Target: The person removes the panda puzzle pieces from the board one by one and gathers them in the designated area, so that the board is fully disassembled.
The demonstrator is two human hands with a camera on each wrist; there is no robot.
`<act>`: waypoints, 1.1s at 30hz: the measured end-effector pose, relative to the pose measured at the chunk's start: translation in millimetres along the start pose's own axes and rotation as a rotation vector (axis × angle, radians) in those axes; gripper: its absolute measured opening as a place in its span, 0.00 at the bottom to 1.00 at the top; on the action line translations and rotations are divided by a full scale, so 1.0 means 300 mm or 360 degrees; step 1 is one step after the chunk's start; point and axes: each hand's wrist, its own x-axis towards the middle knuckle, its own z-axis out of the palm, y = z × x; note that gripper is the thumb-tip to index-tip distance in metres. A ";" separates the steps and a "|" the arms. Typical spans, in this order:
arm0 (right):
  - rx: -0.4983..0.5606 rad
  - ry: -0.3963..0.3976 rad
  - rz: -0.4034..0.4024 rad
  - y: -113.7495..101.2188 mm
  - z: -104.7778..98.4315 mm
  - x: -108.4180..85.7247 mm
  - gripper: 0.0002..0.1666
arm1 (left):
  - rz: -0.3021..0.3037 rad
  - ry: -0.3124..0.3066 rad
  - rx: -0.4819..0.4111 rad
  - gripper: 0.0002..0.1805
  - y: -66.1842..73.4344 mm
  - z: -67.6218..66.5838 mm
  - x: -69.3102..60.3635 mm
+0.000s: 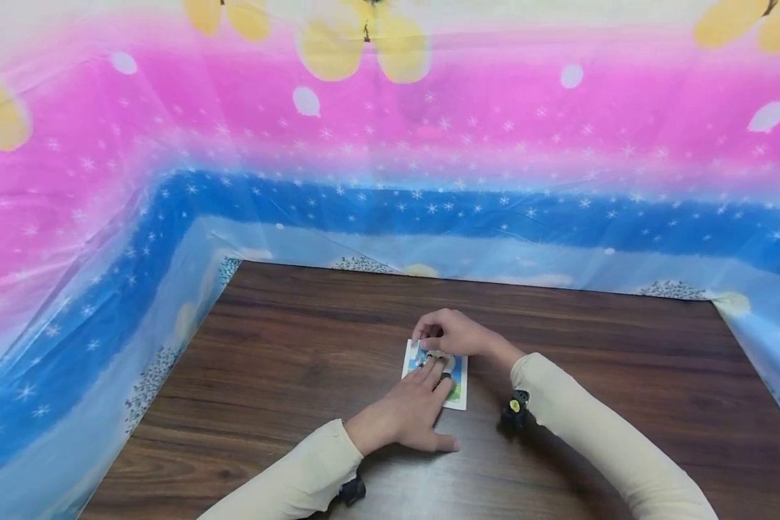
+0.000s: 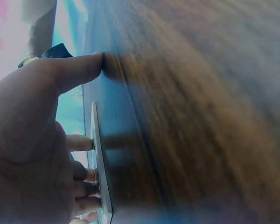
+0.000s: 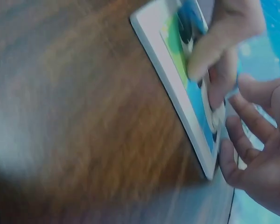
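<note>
A small white-rimmed picture board, perhaps a puzzle, lies flat on the table. Blue, green and pale animal-like shapes show on its face. My left hand presses down on the picture with extended fingers, its thumb out on the tabletop. In the left wrist view the fingertips meet the thin board from above. At the far left corner, my right hand bends its fingers beside the board's edge. From the right wrist view, thumb and fingers of that hand come close together; whether they pinch anything is unclear.
A dark wood-grain table extends around the board. Behind it and along its left and right sides hangs a pink and blue patterned cloth. Small black cameras sit at the left wrist and right wrist.
</note>
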 end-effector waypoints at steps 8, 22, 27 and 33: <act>-0.0149 -0.0024 -0.0108 0.033 -0.031 -0.015 0.10 | -0.0032 0.0013 -0.0015 0.47 0.003 -0.002 0.002; -0.0150 0.0119 -0.0245 0.082 -0.009 -0.020 0.09 | -0.0030 0.0006 0.0005 0.50 0.001 0.002 0.002; -0.0144 0.0137 -0.0218 0.094 -0.011 -0.028 0.09 | -0.0041 0.0000 0.0011 0.50 0.000 0.004 0.001; -0.0099 0.0153 -0.0178 0.105 -0.012 -0.035 0.09 | -0.0047 -0.0006 0.0020 0.49 0.005 0.006 0.003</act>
